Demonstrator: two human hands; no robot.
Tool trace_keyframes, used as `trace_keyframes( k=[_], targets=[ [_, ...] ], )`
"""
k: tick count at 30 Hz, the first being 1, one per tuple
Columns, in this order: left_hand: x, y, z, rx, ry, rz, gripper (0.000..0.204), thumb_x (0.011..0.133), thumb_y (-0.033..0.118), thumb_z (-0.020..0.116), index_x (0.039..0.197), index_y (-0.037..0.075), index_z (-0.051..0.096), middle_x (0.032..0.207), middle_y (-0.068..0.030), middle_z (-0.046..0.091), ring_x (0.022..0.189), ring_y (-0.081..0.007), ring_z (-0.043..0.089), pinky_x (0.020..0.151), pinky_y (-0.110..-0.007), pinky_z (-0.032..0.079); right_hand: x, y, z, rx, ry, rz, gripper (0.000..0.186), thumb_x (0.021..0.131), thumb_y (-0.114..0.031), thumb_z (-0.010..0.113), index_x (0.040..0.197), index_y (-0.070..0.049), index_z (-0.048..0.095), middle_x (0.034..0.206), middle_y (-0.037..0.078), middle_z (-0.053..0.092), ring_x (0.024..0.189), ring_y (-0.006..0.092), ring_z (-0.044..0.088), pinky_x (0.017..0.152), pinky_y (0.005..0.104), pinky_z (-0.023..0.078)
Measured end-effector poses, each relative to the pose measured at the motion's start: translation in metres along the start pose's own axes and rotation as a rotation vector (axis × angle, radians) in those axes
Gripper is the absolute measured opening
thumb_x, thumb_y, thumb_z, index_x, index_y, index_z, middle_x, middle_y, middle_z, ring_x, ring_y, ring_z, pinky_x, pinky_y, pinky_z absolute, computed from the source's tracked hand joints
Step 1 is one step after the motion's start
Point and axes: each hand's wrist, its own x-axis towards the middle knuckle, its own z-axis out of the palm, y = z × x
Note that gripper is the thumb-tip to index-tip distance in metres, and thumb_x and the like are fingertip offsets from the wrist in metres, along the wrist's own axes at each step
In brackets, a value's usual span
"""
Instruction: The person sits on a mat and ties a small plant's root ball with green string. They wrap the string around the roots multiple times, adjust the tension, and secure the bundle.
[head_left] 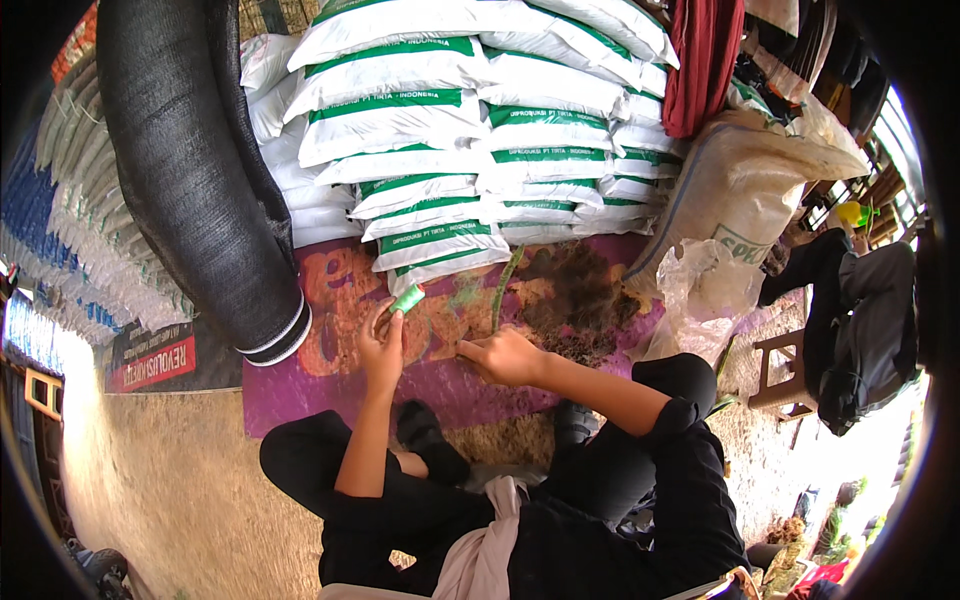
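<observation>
At the left, a black mesh roll (190, 180) has its white-rimmed lower end by the left edge of a purple printed banner (270, 400) spread on the ground. Next comes the person's left hand (380, 345), grasping a small green cylinder, probably a thread spool (407, 299), upraised and tilted over the banner's left half, just in front of the white-and-green sacks (395, 125) stacked along its far edge. The right hand (503, 357) is clenched with its thumb toward the spool; whether it pinches a fine strand is too small to tell. A slender green stem (505, 285) runs from near that fist toward the sacks, and dark soil (575, 290) lies scattered toward the banner's right edge, before a large woven sack (735, 180). The step in hand looks like drawing thread off the spool; the next move would call for a steady left grip and a firm right-hand pinch.
</observation>
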Motion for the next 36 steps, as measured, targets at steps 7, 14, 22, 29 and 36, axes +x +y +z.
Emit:
trace_keyframes(
  k=[7,14,22,29,36],
  targets=[
    [-0.008,0.008,-0.001,0.379,-0.478,0.049,0.028,0.082,0.006,0.060,0.107,-0.005,0.053,0.102,-0.0093,0.058,0.090,-0.0137,0.057,0.077,-0.026,0.047,0.041,-0.009,-0.071,0.271,0.269,0.140,0.012,0.077,-0.002,0.055,0.089,-0.001,0.053,0.067,0.018,0.057,0.061,0.0347,0.058,0.052,0.0377,0.046],
    [-0.016,0.032,0.016,-0.417,-0.449,-0.218,0.024,0.085,0.009,0.057,0.106,-0.003,0.054,0.099,-0.0100,0.058,0.090,-0.0200,0.059,0.080,-0.029,0.050,0.010,0.058,-0.025,-0.148,0.108,0.182,0.015,0.075,-0.011,0.055,0.089,-0.007,0.052,0.054,0.012,0.053,0.048,0.0301,0.055,0.043,0.0394,0.044],
    [-0.012,-0.005,0.007,0.303,-0.262,0.078,0.026,0.084,0.012,0.060,0.104,-0.004,0.055,0.100,-0.0111,0.059,0.090,-0.0186,0.059,0.075,-0.031,0.048,0.013,-0.024,-0.020,0.016,0.057,-0.108,0.024,0.070,-0.010,0.057,0.093,-0.005,0.050,0.058,0.010,0.055,0.049,0.0270,0.057,0.043,0.0367,0.046],
    [-0.019,0.020,0.005,-0.228,-0.589,-0.224,0.028,0.082,0.001,0.056,0.110,-0.001,0.051,0.105,-0.0098,0.056,0.094,-0.0179,0.057,0.086,-0.035,0.048,0.034,0.056,-0.069,-0.201,0.291,0.132,0.018,0.074,-0.012,0.054,0.090,-0.006,0.048,0.049,0.010,0.051,0.045,0.0285,0.055,0.042,0.0386,0.045],
    [-0.015,0.032,0.009,-0.513,-0.149,-0.280,0.030,0.085,0.011,0.058,0.109,-0.005,0.051,0.101,-0.0096,0.057,0.088,-0.0177,0.060,0.085,-0.037,0.051,-0.017,0.007,0.017,-0.150,-0.124,-0.135,0.015,0.074,-0.011,0.052,0.088,-0.005,0.049,0.054,0.009,0.054,0.046,0.0230,0.057,0.040,0.0348,0.045]
  ],
)
